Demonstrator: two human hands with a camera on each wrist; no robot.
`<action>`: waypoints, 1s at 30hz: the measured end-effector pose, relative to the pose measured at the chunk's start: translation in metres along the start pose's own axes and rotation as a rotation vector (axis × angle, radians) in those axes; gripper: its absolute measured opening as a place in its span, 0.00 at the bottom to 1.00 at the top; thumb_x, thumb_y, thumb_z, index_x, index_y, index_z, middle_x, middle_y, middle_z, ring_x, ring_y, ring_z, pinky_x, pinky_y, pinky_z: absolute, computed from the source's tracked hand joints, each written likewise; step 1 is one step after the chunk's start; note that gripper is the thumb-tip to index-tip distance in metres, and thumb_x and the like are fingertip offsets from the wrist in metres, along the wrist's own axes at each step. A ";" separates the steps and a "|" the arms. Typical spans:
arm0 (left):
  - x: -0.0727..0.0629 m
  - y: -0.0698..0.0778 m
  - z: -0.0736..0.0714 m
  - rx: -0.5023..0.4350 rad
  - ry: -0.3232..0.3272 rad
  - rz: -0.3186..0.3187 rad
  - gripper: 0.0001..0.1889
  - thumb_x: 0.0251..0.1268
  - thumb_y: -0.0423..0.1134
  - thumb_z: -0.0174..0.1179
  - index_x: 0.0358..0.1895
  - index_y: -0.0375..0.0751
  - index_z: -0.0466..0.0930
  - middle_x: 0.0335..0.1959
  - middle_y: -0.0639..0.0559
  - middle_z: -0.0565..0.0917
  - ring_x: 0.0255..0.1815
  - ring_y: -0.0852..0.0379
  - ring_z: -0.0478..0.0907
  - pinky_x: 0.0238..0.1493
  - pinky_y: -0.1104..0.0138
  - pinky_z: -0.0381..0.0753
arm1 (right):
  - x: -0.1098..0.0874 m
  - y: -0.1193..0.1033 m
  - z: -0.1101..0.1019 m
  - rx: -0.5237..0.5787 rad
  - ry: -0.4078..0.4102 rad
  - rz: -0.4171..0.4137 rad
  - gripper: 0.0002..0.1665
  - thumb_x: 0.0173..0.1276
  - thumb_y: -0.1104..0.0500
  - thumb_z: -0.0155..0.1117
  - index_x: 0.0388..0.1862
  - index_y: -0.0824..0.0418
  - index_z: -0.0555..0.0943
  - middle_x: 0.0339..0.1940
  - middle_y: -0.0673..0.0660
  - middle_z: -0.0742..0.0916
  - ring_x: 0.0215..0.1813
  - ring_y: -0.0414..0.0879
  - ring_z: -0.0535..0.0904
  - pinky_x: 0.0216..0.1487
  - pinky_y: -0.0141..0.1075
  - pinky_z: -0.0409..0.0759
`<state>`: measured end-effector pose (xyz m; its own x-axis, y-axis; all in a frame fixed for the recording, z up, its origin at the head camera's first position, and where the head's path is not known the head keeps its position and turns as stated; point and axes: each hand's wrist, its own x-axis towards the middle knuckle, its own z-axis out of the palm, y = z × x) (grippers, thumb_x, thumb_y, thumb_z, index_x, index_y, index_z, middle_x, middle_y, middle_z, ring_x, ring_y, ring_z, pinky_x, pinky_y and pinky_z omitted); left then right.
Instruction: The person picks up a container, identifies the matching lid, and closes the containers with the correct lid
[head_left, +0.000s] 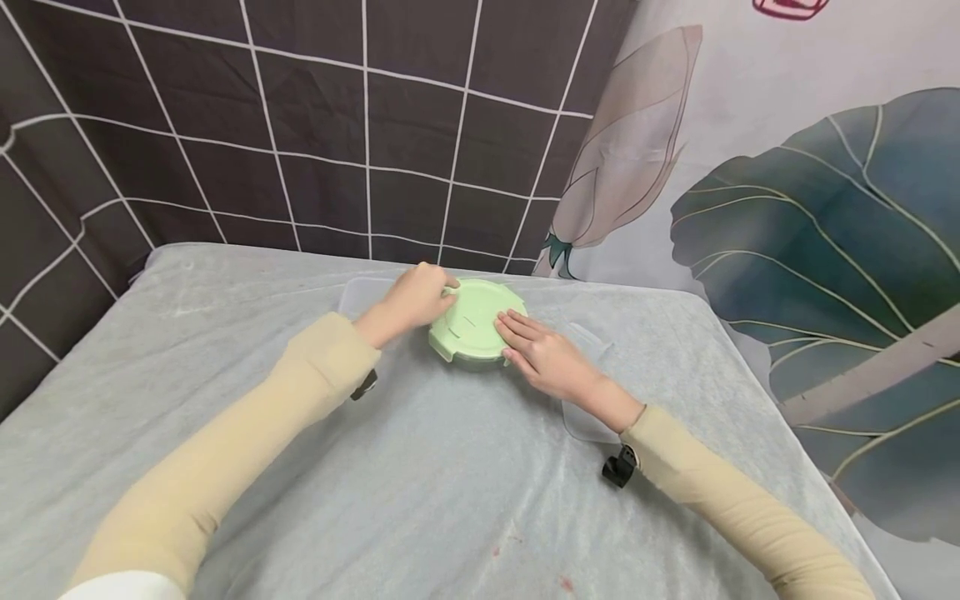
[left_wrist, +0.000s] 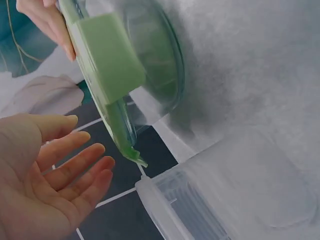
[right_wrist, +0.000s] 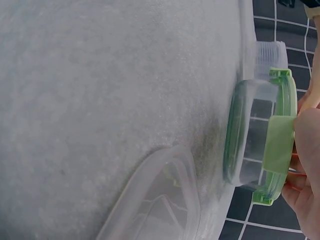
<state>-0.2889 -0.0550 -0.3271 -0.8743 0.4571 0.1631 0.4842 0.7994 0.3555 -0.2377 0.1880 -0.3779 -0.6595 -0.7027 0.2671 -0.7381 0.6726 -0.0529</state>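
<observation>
A round glass food container point(right_wrist: 255, 135) with a light green snap lid point(head_left: 476, 321) stands near the back of the table. My left hand point(head_left: 420, 293) is at the lid's left edge in the head view. In the left wrist view that hand point(left_wrist: 60, 175) has loosely bent fingers with nothing between them, beside a green latch flap point(left_wrist: 110, 57). My right hand point(head_left: 551, 358) rests on the lid's right part, its fingers laid straight across the top. Another green flap point(right_wrist: 279, 145) hangs down the container's side below the right hand in the right wrist view.
A translucent plastic box point(left_wrist: 185, 210) stands left of the container, partly behind the left hand in the head view. To the right lies a clear plastic piece point(head_left: 588, 423), partly under the right forearm. A grey cloth point(head_left: 450, 483) covers the table; patterned curtains point(head_left: 315, 108) hang behind it.
</observation>
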 end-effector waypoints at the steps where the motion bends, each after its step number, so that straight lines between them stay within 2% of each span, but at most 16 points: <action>1: 0.003 -0.001 0.000 -0.003 -0.005 -0.010 0.16 0.64 0.35 0.57 0.52 0.33 0.82 0.51 0.40 0.84 0.43 0.48 0.84 0.46 0.59 0.83 | 0.000 0.000 0.000 0.001 0.000 -0.001 0.28 0.75 0.53 0.50 0.69 0.66 0.68 0.70 0.62 0.72 0.73 0.56 0.65 0.72 0.48 0.66; 4: 0.009 -0.002 0.000 -0.019 -0.018 -0.033 0.16 0.64 0.34 0.56 0.52 0.33 0.82 0.51 0.40 0.85 0.36 0.50 0.82 0.38 0.63 0.82 | 0.000 0.000 0.001 0.006 -0.004 0.000 0.29 0.75 0.53 0.51 0.69 0.66 0.68 0.70 0.63 0.72 0.73 0.56 0.65 0.72 0.48 0.66; 8: 0.013 -0.002 0.001 -0.018 -0.024 -0.043 0.13 0.64 0.31 0.53 0.47 0.34 0.85 0.41 0.41 0.88 0.28 0.53 0.78 0.28 0.68 0.76 | 0.000 0.000 0.001 0.003 -0.013 0.001 0.29 0.75 0.53 0.50 0.69 0.66 0.67 0.71 0.62 0.72 0.74 0.56 0.64 0.72 0.48 0.66; 10: 0.014 -0.003 0.003 -0.014 -0.031 -0.054 0.12 0.65 0.31 0.54 0.46 0.34 0.85 0.40 0.41 0.88 0.26 0.54 0.77 0.25 0.70 0.73 | 0.000 -0.001 0.001 0.000 -0.020 0.004 0.29 0.75 0.53 0.50 0.70 0.65 0.67 0.71 0.62 0.71 0.74 0.55 0.64 0.73 0.48 0.65; 15: 0.017 -0.005 0.007 0.003 -0.042 -0.079 0.13 0.66 0.33 0.56 0.49 0.34 0.84 0.47 0.41 0.86 0.32 0.54 0.80 0.30 0.69 0.76 | 0.000 0.000 0.001 0.004 -0.026 0.009 0.29 0.75 0.53 0.49 0.70 0.64 0.66 0.72 0.61 0.71 0.74 0.55 0.63 0.72 0.48 0.65; 25: 0.019 -0.003 0.007 0.044 -0.041 -0.086 0.09 0.64 0.37 0.60 0.38 0.35 0.87 0.36 0.43 0.88 0.29 0.54 0.76 0.32 0.65 0.76 | 0.001 0.001 0.001 0.012 -0.039 0.025 0.29 0.76 0.52 0.49 0.71 0.63 0.66 0.72 0.61 0.70 0.75 0.54 0.63 0.73 0.48 0.65; 30: 0.021 -0.002 0.008 0.081 -0.052 -0.109 0.10 0.64 0.38 0.61 0.33 0.34 0.85 0.30 0.43 0.87 0.29 0.54 0.75 0.33 0.63 0.77 | 0.001 0.001 0.001 0.010 -0.039 0.028 0.29 0.76 0.52 0.49 0.71 0.63 0.66 0.72 0.60 0.70 0.75 0.54 0.63 0.72 0.49 0.65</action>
<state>-0.3080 -0.0438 -0.3314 -0.9203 0.3833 0.0790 0.3889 0.8735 0.2928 -0.2386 0.1880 -0.3784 -0.6847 -0.6923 0.2280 -0.7206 0.6898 -0.0698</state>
